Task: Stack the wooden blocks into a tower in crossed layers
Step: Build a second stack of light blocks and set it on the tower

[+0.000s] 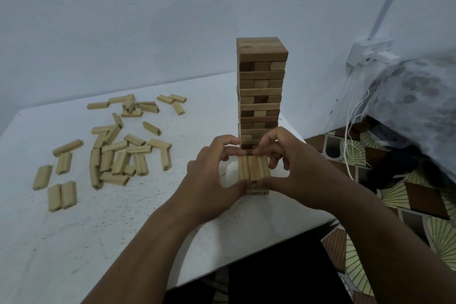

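Observation:
A tall tower [261,86] of darker wooden blocks stands in crossed layers at the back right of the white table [74,229]. In front of it sits a low stack of pale blocks [254,168], its top layer of three lying side by side, pointing away from me, with another layer under it. My left hand [212,175] grips the stack's left side, fingers at the far end and thumb at the near end. My right hand [293,168] grips the right side the same way. Many loose pale blocks [111,150] lie scattered on the table's left.
A pale wall stands behind the table. To the right hang a wall socket [370,54] with white cables and a patterned cloth bundle [414,96]. Patterned floor [407,205] shows beyond the table's right edge.

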{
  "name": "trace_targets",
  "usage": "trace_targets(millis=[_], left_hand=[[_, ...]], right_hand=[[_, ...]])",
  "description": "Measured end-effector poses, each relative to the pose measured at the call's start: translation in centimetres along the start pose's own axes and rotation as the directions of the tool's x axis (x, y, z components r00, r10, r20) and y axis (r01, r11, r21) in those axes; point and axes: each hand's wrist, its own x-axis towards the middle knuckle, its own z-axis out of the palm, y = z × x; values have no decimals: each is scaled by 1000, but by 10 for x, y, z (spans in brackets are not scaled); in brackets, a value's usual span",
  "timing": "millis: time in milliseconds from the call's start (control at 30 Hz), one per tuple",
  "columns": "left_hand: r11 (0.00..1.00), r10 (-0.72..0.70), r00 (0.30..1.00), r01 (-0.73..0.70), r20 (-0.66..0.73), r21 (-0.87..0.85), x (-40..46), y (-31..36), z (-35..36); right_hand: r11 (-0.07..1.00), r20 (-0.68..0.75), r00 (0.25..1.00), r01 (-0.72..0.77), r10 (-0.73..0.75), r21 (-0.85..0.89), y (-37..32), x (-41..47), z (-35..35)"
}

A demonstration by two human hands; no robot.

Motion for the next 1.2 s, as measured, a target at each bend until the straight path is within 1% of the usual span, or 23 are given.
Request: trace_targets(millis=[267, 367, 533, 633, 733, 800, 867, 933, 1033, 1067, 1133, 1200], left_hand=[[1000, -2, 1000, 2, 13, 16, -3, 0, -6], [1000, -6, 1000, 6, -6, 10, -7, 1, -12], [1000, -18, 995, 21, -97, 23, -25, -11, -34], [999, -19, 986, 26, -167, 39, -37, -25, -53], [996, -48, 970, 65, -239, 64, -49, -45, -74], [990, -56, 958, 90, -281, 111, -55, -57, -88], [968, -82, 948, 149, -307, 201, -58, -70, -99], [940, -109, 945, 199, -310, 275, -58, -84, -107], [907, -57, 955, 171, -290, 386, -54, -103, -109], [893, -45, 961, 161, -274, 419, -51, -107, -108], [870, -28, 968, 146, -249, 470, -45, -116, -103], [861, 1, 964, 134, -266, 491, -39, -120, -99]], right_hand=[[1000, 3, 1000, -3, 3, -10, -5, -3, -5], [1000, -5, 1000, 5, -5, -26, -9, -4, -7], [998, -24, 998, 61, -62, -18, -36, 3, 7], [996, -18, 996, 89, -89, -15, -57, 14, 28], [990, 10, 990, 142, -142, 4, -75, 32, 57], [987, 17, 987, 157, -157, 21, -83, 47, 77], [985, 17, 986, 167, -167, 32, -87, 62, 97], [979, 5, 979, 202, -202, -3, -88, 76, 115], [965, 10, 970, 242, -242, -101, -84, 98, 137], [960, 28, 972, 236, -235, -151, -84, 104, 142], [948, 89, 981, 190, -172, -255, -86, 114, 145], [941, 125, 987, 136, -101, -310, -87, 120, 144]])
